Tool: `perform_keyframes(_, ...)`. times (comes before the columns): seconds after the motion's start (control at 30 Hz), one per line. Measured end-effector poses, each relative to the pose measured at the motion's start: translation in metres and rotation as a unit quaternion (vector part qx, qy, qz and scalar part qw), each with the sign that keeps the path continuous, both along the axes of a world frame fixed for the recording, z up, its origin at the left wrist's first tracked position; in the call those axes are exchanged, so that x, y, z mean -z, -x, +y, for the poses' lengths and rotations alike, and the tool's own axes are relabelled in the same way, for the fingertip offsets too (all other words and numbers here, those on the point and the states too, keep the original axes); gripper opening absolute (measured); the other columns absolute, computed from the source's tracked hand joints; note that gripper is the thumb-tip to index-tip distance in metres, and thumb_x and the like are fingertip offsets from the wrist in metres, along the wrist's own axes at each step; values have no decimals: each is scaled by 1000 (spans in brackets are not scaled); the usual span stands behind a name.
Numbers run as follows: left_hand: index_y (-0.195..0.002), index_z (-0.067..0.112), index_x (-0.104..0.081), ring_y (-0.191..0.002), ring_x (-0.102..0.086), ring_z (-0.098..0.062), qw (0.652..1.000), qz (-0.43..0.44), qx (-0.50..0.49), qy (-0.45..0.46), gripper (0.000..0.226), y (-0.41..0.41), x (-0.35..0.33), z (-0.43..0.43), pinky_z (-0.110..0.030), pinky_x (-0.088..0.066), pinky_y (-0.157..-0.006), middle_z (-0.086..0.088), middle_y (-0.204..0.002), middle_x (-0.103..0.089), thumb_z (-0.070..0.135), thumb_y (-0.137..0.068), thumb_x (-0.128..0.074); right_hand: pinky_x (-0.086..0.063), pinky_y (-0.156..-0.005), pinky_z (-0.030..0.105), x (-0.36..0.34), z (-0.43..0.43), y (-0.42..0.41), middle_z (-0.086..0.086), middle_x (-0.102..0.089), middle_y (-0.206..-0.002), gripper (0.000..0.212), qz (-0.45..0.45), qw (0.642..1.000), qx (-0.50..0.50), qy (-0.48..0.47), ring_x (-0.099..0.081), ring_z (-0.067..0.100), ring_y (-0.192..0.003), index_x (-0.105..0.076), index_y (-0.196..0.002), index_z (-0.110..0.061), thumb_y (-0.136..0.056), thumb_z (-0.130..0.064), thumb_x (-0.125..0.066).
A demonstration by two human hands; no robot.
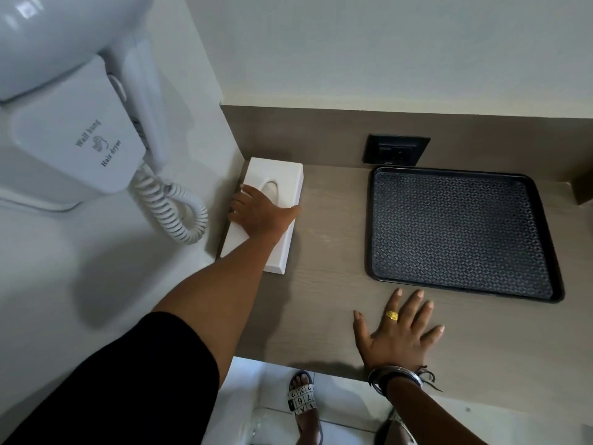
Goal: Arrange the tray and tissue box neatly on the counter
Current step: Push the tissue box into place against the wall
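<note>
A white tissue box (282, 178) with an oval slot lies lengthwise on the grey wood counter (327, 284), tight against the left wall. My left hand (260, 210) lies across the box's middle, fingers curled over its wall side and thumb over its counter side. A black tray (459, 232) with a patterned mat surface lies flat on the right part of the counter, near the back ledge. My right hand (398, 332) rests flat on the counter with fingers spread, just in front of the tray's near left corner and apart from it.
A white wall-hung hair dryer (83, 136) with a coiled cord (173, 210) hangs on the left wall beside the box. A black socket (396, 150) sits in the back ledge behind the tray. The counter's front edge runs below my right hand.
</note>
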State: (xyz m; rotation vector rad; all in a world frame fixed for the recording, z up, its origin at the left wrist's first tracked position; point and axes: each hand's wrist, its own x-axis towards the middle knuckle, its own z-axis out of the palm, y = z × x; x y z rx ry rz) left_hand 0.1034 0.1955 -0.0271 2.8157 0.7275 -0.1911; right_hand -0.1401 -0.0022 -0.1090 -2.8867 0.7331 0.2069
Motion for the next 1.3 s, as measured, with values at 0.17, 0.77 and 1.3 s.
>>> perform_keyframes(0.17, -154, 2, -15, -144, -28, -43, 1000, -6, 10, 7, 130, 1, 7, 4, -59, -25, -116, -25, -156, -27, 76, -62, -69, -11, -113, 70, -1, 1, 0, 26, -19, -160, 98, 7, 1000, -1, -4, -12, 45, -148, -27, -152, -9, -80, -75, -32)
perform_keyframes(0.77, -156, 17, -25, -154, -19, -30, 922, -147, 341, -113, 83, 102, 43, 41, -55, -17, -123, -15, -165, -20, 71, -94, -26, -10, -113, 69, -5, 2, 1, 26, -15, -160, 96, 12, 1000, -1, -10, -8, 44, -148, -21, -153, -9, -83, -75, -28)
perform_keyframes(1.3, -155, 16, -26, -155, -16, -30, 941, -118, 302, -91, 61, 64, 40, 46, -61, -13, -121, -14, -166, -18, 44, -102, -34, -10, -113, 69, -5, 2, 1, 27, -15, -160, 97, 3, 1000, 4, -6, -8, 44, -148, -21, -153, -9, -82, -74, -31)
